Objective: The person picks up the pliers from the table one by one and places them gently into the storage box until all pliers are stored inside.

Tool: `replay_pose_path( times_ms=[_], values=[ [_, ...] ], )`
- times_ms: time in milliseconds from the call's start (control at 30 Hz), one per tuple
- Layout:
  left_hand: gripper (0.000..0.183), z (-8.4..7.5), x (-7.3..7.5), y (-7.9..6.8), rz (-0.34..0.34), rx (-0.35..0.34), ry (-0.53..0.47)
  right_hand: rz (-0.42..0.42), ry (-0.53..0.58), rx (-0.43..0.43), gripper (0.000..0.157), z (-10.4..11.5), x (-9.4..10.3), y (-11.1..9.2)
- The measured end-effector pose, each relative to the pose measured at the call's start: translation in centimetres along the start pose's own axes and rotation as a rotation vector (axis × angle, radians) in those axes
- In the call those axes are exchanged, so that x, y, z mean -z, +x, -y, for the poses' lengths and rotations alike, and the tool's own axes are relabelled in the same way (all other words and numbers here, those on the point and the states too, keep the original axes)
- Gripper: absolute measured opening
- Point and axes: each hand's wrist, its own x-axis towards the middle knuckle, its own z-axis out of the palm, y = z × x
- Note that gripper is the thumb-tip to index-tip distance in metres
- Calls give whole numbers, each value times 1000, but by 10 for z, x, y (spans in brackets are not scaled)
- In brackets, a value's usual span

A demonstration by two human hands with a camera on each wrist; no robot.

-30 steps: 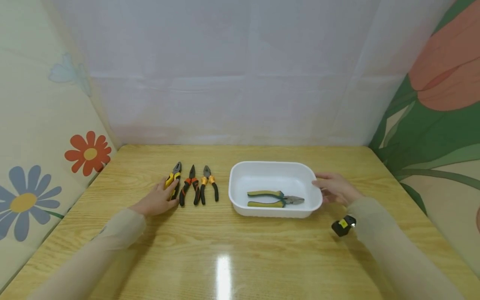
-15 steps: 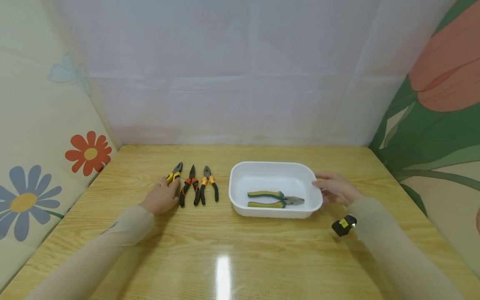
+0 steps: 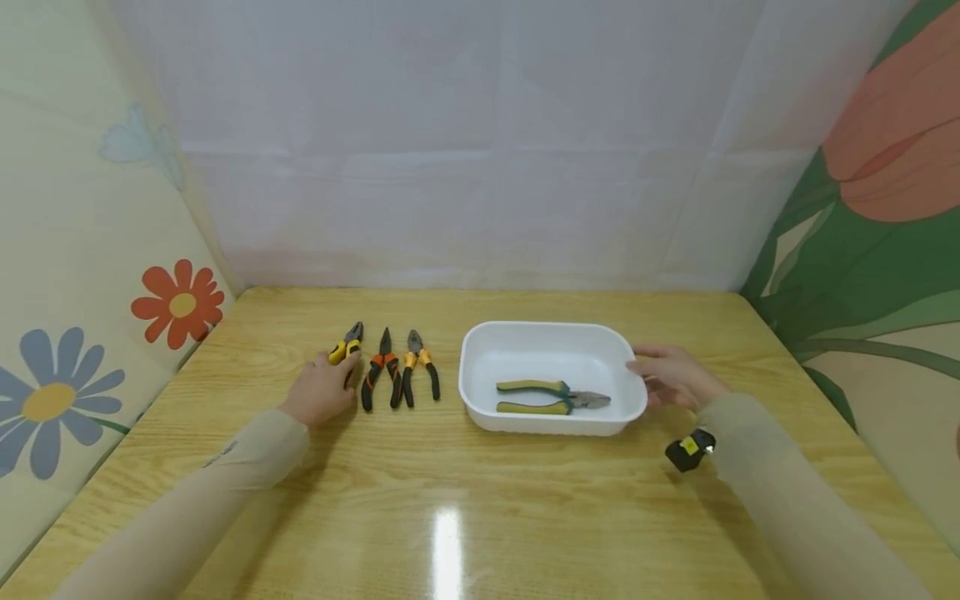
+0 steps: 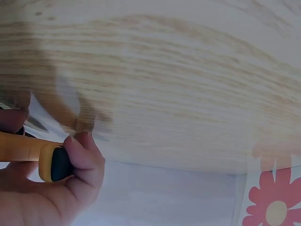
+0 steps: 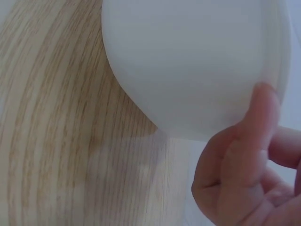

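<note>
In the head view my left hand point(image 3: 322, 392) grips the yellow-and-black pliers point(image 3: 353, 335) at the left end of a row, their jaws pointing away. The left wrist view shows fingers curled round one yellow handle point(image 4: 21, 148) with a dark end. My right hand point(image 3: 675, 375) holds the right end of a white plastic basin point(image 3: 543, 423) by its rim. Its thumb point(image 5: 263, 106) lies against the rim in the right wrist view. Inside the basin lie green-handled pliers point(image 3: 536, 387), jaws to the right.
Beside the left hand lie long-nose pliers point(image 3: 377, 372) with red-and-black handles, then pliers point(image 3: 431, 375) with orange-and-black handles. All rest on a wooden table point(image 3: 375, 508). A white cloth wall point(image 3: 480, 167) stands behind, with flower-patterned panels at both sides.
The left hand has shifted slightly right and closed its fingers round the yellow-and-black pliers' handles. The right hand and basin have stayed in place.
</note>
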Motion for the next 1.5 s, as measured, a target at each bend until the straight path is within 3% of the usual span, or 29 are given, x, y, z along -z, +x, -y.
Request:
replay_pose_path(
  times_ms=[400,733,1133,1500],
  values=[
    [58,1,2,0,-36,2,69,-12,-11,-17,63,1,0,0],
    [57,-4,10,-6,-5,-4,75,-18,-20,-20,64,3,-1,-2],
    [59,8,2,-1,-39,-39,87,-19,-49,-15,63,3,-2,-2],
    [56,16,3,-7,-162,-99,32,-2,-9,6,63,2,-1,-1]
  ],
)
